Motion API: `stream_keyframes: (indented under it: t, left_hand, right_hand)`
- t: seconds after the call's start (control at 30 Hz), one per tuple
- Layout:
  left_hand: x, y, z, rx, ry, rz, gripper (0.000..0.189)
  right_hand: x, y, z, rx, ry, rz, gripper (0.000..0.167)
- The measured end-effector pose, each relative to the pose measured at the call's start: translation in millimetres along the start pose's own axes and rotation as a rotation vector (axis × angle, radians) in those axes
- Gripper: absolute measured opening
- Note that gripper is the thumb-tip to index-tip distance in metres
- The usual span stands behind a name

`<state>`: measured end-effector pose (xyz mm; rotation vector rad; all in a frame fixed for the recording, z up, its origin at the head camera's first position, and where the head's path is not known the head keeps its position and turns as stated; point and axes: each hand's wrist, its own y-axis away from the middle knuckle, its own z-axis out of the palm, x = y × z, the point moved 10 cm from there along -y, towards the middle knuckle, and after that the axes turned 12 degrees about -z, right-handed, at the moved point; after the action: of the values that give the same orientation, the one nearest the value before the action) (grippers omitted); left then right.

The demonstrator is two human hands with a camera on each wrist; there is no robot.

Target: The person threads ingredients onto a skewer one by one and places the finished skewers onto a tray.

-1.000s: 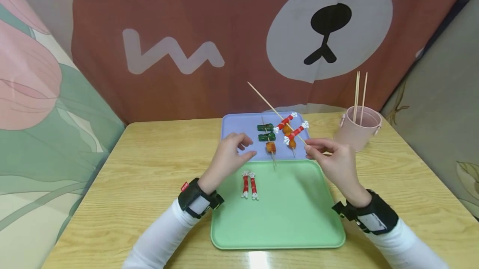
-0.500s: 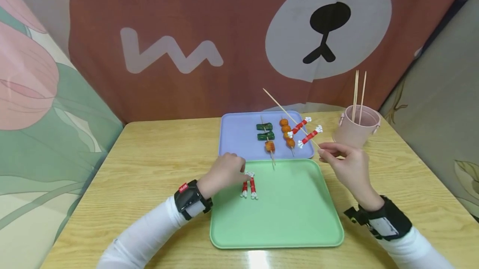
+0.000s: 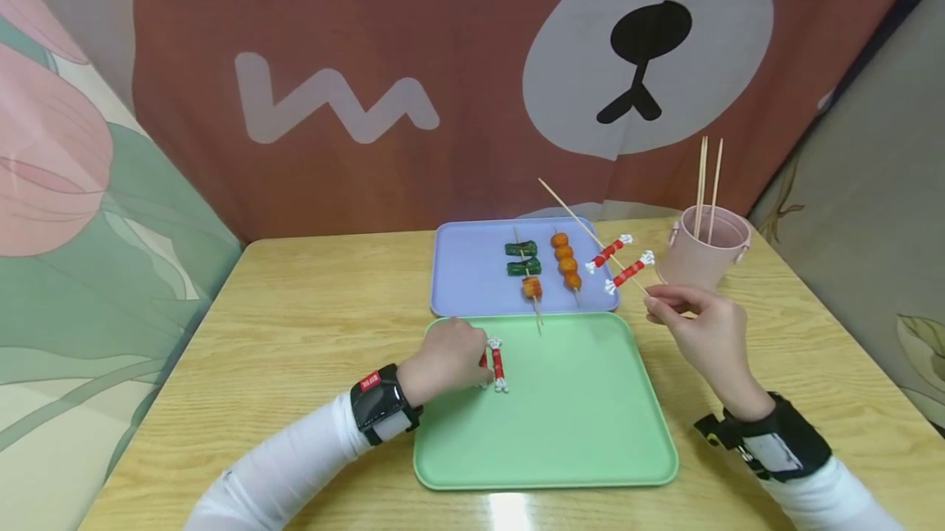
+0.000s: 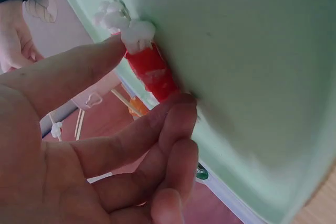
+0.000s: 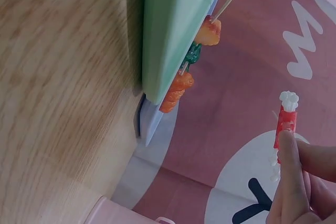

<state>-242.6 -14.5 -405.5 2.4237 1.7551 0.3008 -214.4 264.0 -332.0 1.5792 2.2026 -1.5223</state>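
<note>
My left hand [image 3: 449, 359] is over the left part of the green tray [image 3: 583, 432]. In the left wrist view, thumb and fingers pinch a red stick with white knobbly ends [image 4: 152, 72] lengthwise, close over the tray. A matching red-and-white stick [image 3: 498, 365] lies just to its right. My right hand [image 3: 701, 326] pinches the lower end of a bamboo skewer [image 3: 567, 209], held slanting up to the left above the table. Two more such sticks, an upper one [image 3: 609, 254] and a lower one [image 3: 630, 272], are threaded crosswise on it.
Behind the green tray, a blue tray [image 3: 465, 268] bears a skewer of orange balls [image 3: 566, 262] and one with green pieces [image 3: 523, 267] and an orange chunk [image 3: 531, 288]. At the back right stands a pink bucket [image 3: 694, 264] with several bamboo skewers [image 3: 701, 186].
My left hand has come down from near the blue tray onto the left red-and-white stick. The right hand has moved right and slightly toward me with the loaded skewer.
</note>
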Motion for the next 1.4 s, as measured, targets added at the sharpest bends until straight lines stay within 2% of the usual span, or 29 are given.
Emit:
stream_keyframes:
  t: [0.23, 0.43, 0.63, 0.87, 1.03, 1.1, 1.17, 1.27, 1.4]
  left_hand:
    - [-0.4, 0.2, -0.4, -0.004, -0.030, -0.027, 0.035]
    - [-6.6, -1.7, 1.1, -0.015, -0.025, -0.070, 0.019]
    - [-10.3, -0.5, 0.2, -0.029, -0.007, -0.091, 0.015]
    - [-14.0, 2.2, -7.7, -0.006, 0.102, -0.083, 0.006]
    - [-23.4, 1.8, -12.2, 0.025, 0.155, -0.106, 0.006]
    - [-28.3, 2.5, -18.7, 0.059, 0.188, -0.110, 0.006]
    - [-33.7, 3.2, -30.3, 0.122, 0.242, -0.110, 0.005]
    - [-43.1, 4.8, -52.0, 0.242, 0.364, -0.098, 0.003]
    - [-59.6, 6.2, -76.2, 0.395, 0.574, -0.083, 0.006]
  right_hand:
    - [0.3, 0.5, -1.5, 0.004, 0.025, 0.000, 0.011]
    - [0.0, 0.2, -1.6, 0.002, 0.023, 0.002, 0.011]
    - [0.8, 0.1, 0.0, -0.012, 0.023, 0.013, 0.011]
    - [2.1, -0.8, 0.1, -0.012, 0.008, 0.035, 0.011]
    - [3.4, -1.4, -0.1, -0.014, -0.002, 0.048, 0.012]
    - [3.0, -2.0, -0.6, -0.014, 0.004, 0.045, 0.012]
    - [1.7, -3.0, -0.9, -0.011, 0.006, 0.041, 0.012]
    - [-1.4, -5.5, -0.1, -0.001, -0.014, 0.030, 0.013]
    - [-9.3, -9.5, 3.3, 0.015, -0.063, -0.008, 0.012]
